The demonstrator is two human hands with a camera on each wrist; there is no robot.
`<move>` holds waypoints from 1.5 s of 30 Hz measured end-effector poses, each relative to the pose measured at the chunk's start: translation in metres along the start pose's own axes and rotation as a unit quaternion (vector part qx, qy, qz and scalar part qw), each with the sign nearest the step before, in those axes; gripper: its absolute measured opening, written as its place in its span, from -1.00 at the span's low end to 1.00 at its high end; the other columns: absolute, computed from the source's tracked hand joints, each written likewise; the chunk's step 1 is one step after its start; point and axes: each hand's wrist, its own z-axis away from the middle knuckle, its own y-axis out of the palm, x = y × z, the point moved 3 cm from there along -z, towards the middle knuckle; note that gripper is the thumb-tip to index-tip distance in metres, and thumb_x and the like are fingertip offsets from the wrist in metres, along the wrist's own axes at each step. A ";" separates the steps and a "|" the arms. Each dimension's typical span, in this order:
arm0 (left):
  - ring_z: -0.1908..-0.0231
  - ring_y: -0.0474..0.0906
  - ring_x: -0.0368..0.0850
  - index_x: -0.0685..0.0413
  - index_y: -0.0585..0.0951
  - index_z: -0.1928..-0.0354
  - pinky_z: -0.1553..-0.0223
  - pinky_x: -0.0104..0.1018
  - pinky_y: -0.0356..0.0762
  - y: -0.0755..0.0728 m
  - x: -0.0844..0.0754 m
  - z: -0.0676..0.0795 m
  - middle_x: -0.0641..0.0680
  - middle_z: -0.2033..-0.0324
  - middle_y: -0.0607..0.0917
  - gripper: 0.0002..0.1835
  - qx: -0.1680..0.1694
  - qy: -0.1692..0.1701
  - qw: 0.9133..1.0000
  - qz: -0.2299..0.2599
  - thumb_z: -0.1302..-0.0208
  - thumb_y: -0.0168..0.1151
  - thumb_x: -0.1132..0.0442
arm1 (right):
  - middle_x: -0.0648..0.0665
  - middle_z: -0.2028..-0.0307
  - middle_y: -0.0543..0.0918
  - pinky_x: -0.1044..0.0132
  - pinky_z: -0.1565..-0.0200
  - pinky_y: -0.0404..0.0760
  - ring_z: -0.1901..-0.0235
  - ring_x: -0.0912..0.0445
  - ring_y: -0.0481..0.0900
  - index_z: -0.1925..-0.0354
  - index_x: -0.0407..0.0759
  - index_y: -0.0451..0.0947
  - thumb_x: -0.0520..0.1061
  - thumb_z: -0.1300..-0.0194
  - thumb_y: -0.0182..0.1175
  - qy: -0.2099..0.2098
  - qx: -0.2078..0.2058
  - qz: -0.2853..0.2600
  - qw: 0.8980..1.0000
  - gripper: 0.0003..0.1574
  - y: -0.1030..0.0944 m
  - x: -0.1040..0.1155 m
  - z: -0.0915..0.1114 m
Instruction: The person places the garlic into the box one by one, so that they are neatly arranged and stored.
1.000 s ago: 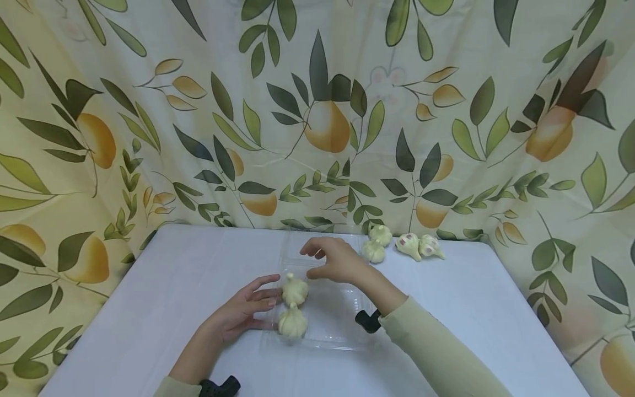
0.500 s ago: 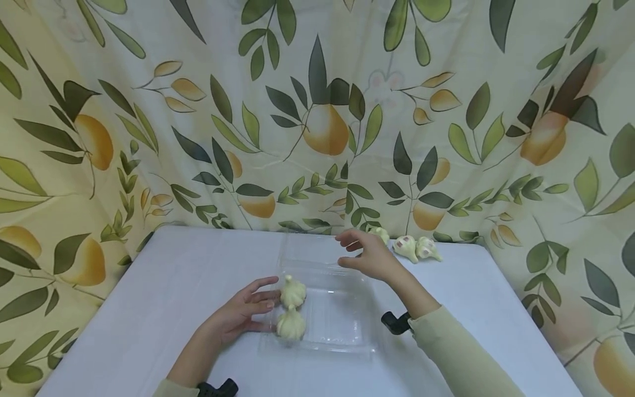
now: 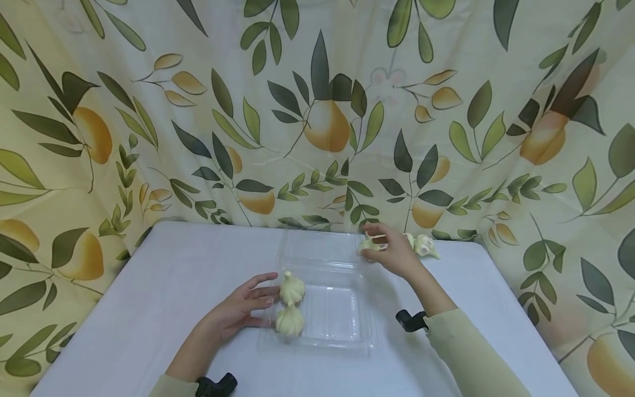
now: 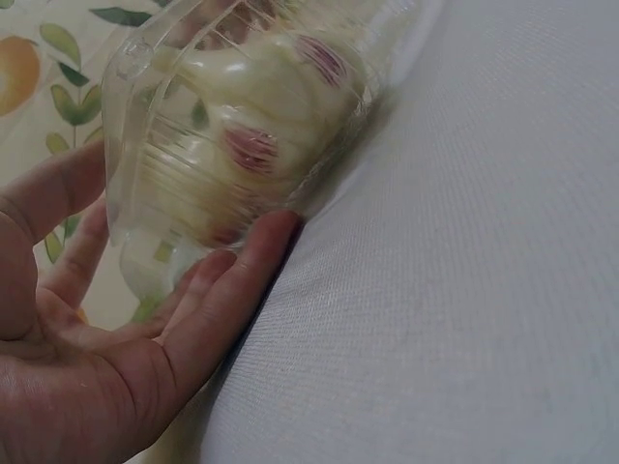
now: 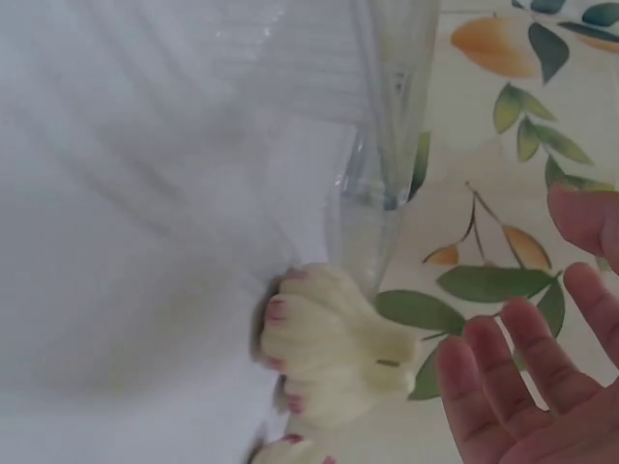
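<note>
Two garlic bulbs, a nearer bulb and a farther bulb, sit in line along the left side of a clear plastic box, whose lid lies folded back behind it on the white tabletop; through the plastic, the left wrist view shows purple patches on the garlic. The left hand rests against the box's left wall, its grip loose, fingers extended and holding nothing. The right hand is beyond the lid's right edge, beside a rear bulb; its grip is slack, thumb and fingers parted, and the right wrist view shows a gap between fingertips and garlic. This hand stands in the way of the back row, covering part of it. Just to its right are a mostly hidden bulb and an end bulb. Pale green sleeves and a black device at each wrist show below. Behind the tabletop hangs a curtain printed with orange fruit and green leaves.
</note>
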 end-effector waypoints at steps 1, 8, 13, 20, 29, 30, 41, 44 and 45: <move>-0.45 0.12 0.34 -0.07 0.16 -0.53 -0.04 0.23 0.60 0.000 0.000 0.000 0.33 -0.48 0.19 -0.31 0.000 0.000 1.000 0.000 -0.43 0.13 0.36 | -0.33 -0.21 0.53 -0.13 -0.09 0.62 -0.18 -0.29 0.52 -0.29 -0.15 0.43 -0.18 -0.18 0.41 0.005 -0.003 -0.001 1.000 -0.27 0.000 -0.003 0.000; -0.46 0.10 0.32 -0.09 0.16 -0.53 -0.05 0.22 0.59 -0.002 0.002 0.000 0.31 -0.48 0.18 -0.30 0.002 -0.001 1.000 -0.001 -0.43 0.13 0.35 | -0.36 -0.29 0.46 -0.24 -0.18 0.50 -0.24 -0.31 0.44 -0.36 -0.13 0.37 -0.17 -0.19 0.39 0.017 -0.049 0.018 0.998 -0.21 -0.001 -0.025 0.003; -0.47 0.10 0.29 -0.09 0.14 -0.54 -0.06 0.23 0.59 -0.002 -0.001 -0.001 0.29 -0.48 0.19 -0.29 0.007 0.003 1.000 0.001 -0.43 0.15 0.35 | -0.36 -0.32 0.42 -0.22 -0.21 0.47 -0.25 -0.35 0.41 -0.37 -0.20 0.34 -0.19 -0.16 0.41 0.002 -0.085 0.027 0.996 -0.16 0.000 -0.039 0.004; -0.46 0.12 0.25 -0.08 0.13 -0.54 -0.07 0.22 0.58 -0.002 -0.003 -0.001 0.27 -0.49 0.19 -0.27 0.012 0.005 1.000 0.005 -0.43 0.16 0.34 | -0.35 -0.34 0.39 -0.21 -0.25 0.44 -0.24 -0.38 0.41 -0.39 -0.20 0.31 -0.18 -0.16 0.43 0.015 -0.087 0.024 0.996 -0.12 0.000 -0.054 0.003; -0.46 0.14 0.25 -0.08 0.14 -0.54 -0.07 0.22 0.58 -0.001 -0.003 -0.001 0.28 -0.49 0.18 -0.28 0.008 -0.001 1.000 0.009 -0.42 0.14 0.35 | -0.43 -0.34 0.36 -0.28 -0.25 0.42 -0.28 -0.41 0.37 -0.44 -0.12 0.27 -0.13 -0.19 0.41 0.056 -0.060 -0.012 0.997 -0.08 0.007 -0.064 0.002; -0.46 0.14 0.25 -0.08 0.14 -0.54 -0.07 0.22 0.58 -0.001 -0.002 -0.001 0.28 -0.49 0.19 -0.29 0.008 -0.002 1.000 0.009 -0.42 0.14 0.35 | -0.43 -0.35 0.35 -0.27 -0.27 0.40 -0.29 -0.41 0.36 -0.45 -0.11 0.26 -0.12 -0.19 0.40 0.059 -0.056 -0.015 0.997 -0.08 0.008 -0.065 0.002; -0.45 0.15 0.25 -0.07 0.14 -0.54 -0.07 0.21 0.59 -0.002 -0.001 -0.001 0.28 -0.48 0.21 -0.29 0.003 -0.003 1.000 0.004 -0.42 0.14 0.36 | -0.44 -0.33 0.38 -0.22 -0.27 0.42 -0.26 -0.40 0.40 -0.47 -0.11 0.22 -0.14 -0.18 0.41 0.068 -0.036 -0.022 0.997 -0.03 0.015 -0.068 -0.002; -0.46 0.15 0.24 -0.07 0.13 -0.54 -0.07 0.22 0.59 -0.001 -0.001 -0.001 0.28 -0.48 0.21 -0.28 0.003 -0.003 1.000 0.008 -0.42 0.15 0.36 | -0.45 -0.33 0.38 -0.23 -0.29 0.39 -0.27 -0.41 0.38 -0.48 -0.13 0.19 -0.16 -0.17 0.41 0.068 -0.026 -0.026 0.997 -0.01 0.017 -0.067 -0.003; -0.46 0.15 0.24 -0.07 0.13 -0.54 -0.07 0.22 0.59 -0.001 -0.002 -0.001 0.27 -0.48 0.21 -0.27 0.004 -0.002 1.000 0.008 -0.42 0.15 0.36 | -0.46 -0.34 0.37 -0.24 -0.30 0.37 -0.27 -0.42 0.38 -0.49 -0.14 0.17 -0.17 -0.17 0.41 0.069 -0.022 -0.028 0.997 0.01 0.018 -0.066 -0.004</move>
